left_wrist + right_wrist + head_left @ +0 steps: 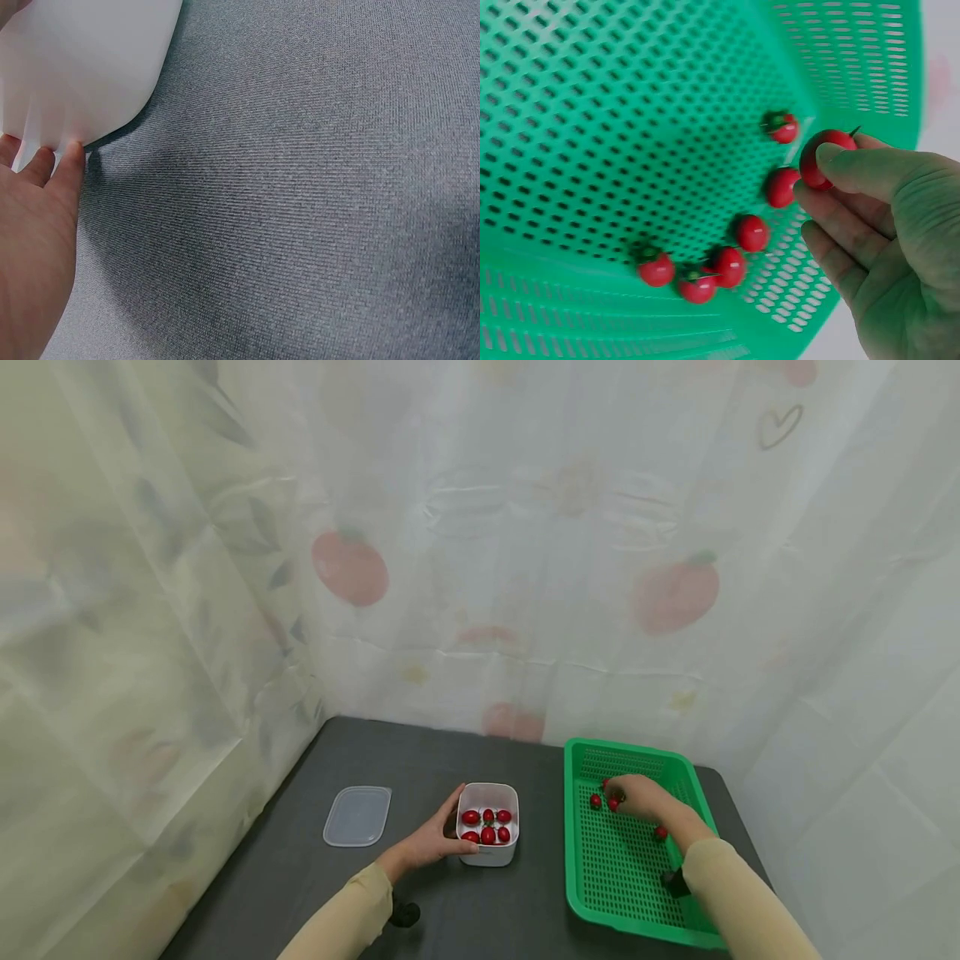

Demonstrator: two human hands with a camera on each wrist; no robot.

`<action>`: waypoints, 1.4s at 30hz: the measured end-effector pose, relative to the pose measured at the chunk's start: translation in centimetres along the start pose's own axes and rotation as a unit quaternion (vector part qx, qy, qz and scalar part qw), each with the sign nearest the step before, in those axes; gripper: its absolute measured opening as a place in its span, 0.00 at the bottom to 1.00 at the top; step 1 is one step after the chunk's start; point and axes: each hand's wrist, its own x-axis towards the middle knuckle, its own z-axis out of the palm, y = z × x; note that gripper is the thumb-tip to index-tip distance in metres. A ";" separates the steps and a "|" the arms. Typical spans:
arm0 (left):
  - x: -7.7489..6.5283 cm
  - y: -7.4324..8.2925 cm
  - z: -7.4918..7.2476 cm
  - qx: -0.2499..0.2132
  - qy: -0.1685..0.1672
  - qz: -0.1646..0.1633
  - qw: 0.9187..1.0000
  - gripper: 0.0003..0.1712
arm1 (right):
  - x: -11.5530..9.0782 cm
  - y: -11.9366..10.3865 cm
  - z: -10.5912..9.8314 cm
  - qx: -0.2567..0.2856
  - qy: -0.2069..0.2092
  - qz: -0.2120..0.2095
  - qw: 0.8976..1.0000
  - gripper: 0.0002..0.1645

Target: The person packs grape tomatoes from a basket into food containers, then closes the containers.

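Your right hand [641, 797] pinches a tomato [821, 138] well right of the box [487, 857], while your left hand [429, 843] grips the box's left side.

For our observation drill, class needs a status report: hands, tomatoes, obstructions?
Left hand gripping container. Right hand pinching tomato; other tomatoes in basket. No obstruction visible.

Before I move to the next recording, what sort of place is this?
Probably a makeshift booth set up for filming: fruit-printed sheeting closes in behind and beside the dark table, which carries a green basket and a white container.
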 end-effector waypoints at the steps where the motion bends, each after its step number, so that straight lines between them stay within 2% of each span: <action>1: 0.0 0.0 0.0 0.001 0.001 0.000 1.000 0.65 | 0.1 -0.3 -0.3 0.005 0.002 -0.006 1.000 0.13; 8: -0.1 0.1 -0.1 0.002 0.004 -0.003 1.000 0.65 | 1.2 -2.1 -2.0 0.039 0.015 -0.017 0.999 0.16; 15: -0.2 0.1 0.0 -0.003 -0.001 -0.004 1.000 0.64 | 2.0 -4.7 -2.7 0.061 0.010 -0.039 0.997 0.17; 26: -0.2 0.0 0.1 -0.003 0.001 -0.002 1.000 0.64 | 3.8 -8.4 -2.1 0.056 0.008 -0.077 0.995 0.17; 42: 0.1 -0.4 -0.1 -0.006 -0.002 -0.004 1.000 0.63 | 6.7 -11.1 -0.1 0.070 -0.018 -0.109 0.991 0.15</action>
